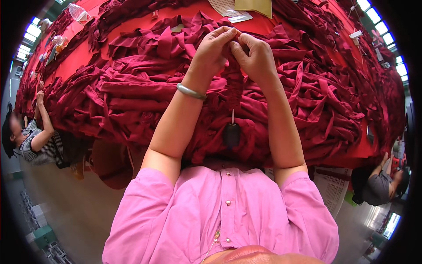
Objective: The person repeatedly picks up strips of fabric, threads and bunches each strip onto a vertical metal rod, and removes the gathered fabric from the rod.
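Note:
My left hand (209,52) and my right hand (256,58) meet in front of me, fingertips pinched together at the top end of a bunched dark red fabric strip (234,83). The strip hangs down between my wrists in tight gathers. From its lower end comes a thin metal shaft with a black handle (231,134), like a screwdriver, pointing toward me. How far the shaft runs up inside the gathers is hidden. Both hands are closed. A pale green bangle (191,91) circles my left wrist.
Heaps of dark red fabric (132,83) cover much of a red-topped table (127,37). A clear plastic bottle (79,13) lies far left; yellow card (253,6) is at the back. People sit at the left (39,141) and right (381,185).

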A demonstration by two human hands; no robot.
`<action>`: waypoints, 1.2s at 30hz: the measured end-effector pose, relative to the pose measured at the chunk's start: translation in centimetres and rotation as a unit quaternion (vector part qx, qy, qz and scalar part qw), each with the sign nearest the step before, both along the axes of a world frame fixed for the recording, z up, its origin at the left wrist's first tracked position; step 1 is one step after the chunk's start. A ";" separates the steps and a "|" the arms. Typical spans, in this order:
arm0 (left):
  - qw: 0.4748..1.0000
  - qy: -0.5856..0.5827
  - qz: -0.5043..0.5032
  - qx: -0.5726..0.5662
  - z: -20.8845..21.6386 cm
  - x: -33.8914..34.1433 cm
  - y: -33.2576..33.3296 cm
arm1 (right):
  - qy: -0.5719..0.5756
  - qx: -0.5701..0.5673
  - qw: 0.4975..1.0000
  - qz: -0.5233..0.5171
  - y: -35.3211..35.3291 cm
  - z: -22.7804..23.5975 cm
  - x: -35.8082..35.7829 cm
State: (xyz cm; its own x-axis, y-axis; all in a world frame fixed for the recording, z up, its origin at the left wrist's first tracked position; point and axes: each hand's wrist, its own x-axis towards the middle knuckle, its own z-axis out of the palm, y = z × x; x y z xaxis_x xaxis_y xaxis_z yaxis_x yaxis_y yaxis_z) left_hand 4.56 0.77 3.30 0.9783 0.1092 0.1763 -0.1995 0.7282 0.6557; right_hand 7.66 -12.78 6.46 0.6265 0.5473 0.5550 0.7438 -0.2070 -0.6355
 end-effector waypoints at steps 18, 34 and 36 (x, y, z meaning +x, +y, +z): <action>0.998 0.054 0.033 0.032 -0.1 -0.8 -0.2 | -0.065 0.036 0.995 -0.062 0.2 -1.1 -1.8; 0.732 -0.139 0.511 0.428 15.6 5.3 11.9 | -0.014 0.099 0.990 0.104 7.5 7.2 6.8; 0.339 -0.194 0.607 0.692 17.5 3.0 14.8 | -0.029 0.061 0.991 0.119 6.3 9.1 6.3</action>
